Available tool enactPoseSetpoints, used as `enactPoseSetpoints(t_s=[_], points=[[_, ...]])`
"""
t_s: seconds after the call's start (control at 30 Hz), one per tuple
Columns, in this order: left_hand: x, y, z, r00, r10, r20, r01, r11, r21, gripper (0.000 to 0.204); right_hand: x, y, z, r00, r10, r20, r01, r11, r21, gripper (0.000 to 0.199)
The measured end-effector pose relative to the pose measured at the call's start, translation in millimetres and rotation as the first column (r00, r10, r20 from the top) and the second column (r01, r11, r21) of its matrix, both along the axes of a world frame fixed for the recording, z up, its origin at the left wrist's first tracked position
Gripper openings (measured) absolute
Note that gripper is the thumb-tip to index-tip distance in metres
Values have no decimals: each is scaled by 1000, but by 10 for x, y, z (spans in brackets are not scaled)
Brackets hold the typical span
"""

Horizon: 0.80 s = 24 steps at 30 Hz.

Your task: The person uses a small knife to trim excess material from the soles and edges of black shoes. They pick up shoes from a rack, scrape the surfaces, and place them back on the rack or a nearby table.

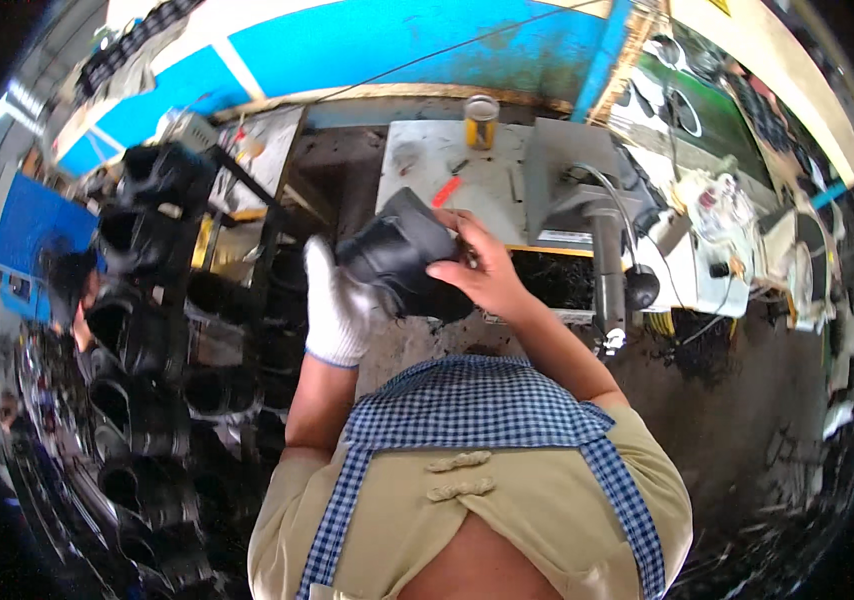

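Boots (pixel 162 300) racked left (black), jar (pixel 481 121) on table (pixel 417 165) ahead

Grey workbench (pixel 417 150) at far centre, carrying a yellow-topped jar (pixel 481 121), a red marker (pixel 446 190); black boots (pixel 147 330) racked left.

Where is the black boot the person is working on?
In the head view, the black boot is mid-frame, held between the gloved left hand and bare right hand, before the grey worktable.

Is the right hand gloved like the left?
No: the right hand is bare on the black boot, while the left hand wears a white glove.
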State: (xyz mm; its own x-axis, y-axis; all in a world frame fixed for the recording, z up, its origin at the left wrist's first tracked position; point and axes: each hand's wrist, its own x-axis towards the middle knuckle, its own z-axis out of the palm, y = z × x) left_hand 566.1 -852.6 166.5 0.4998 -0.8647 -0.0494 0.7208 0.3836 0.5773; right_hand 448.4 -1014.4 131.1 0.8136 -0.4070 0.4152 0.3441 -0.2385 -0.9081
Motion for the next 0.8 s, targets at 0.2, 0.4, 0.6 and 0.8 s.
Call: enactPoseSetpoints(t_s=[0.2,0.4,0.6,0.8], points=[[-82,62,3,980,-8,197,-8,997,79,51,-142,-72,-28,994,-10,-108,-1,995,-101,58],[-169,125,23,840,-22,541,-84,982,170,41,-190,-88,731,987,-77,142,150,759,-634,41],[-149,83,24,813,-63,579,-34,987,157,50,-210,-69,834,997,-33,72,80,450,-889,32],[-133,128,-128,938,-39,344,-8,991,135,48,-100,-39,491,998,20,67,-21,1000,13,8]])
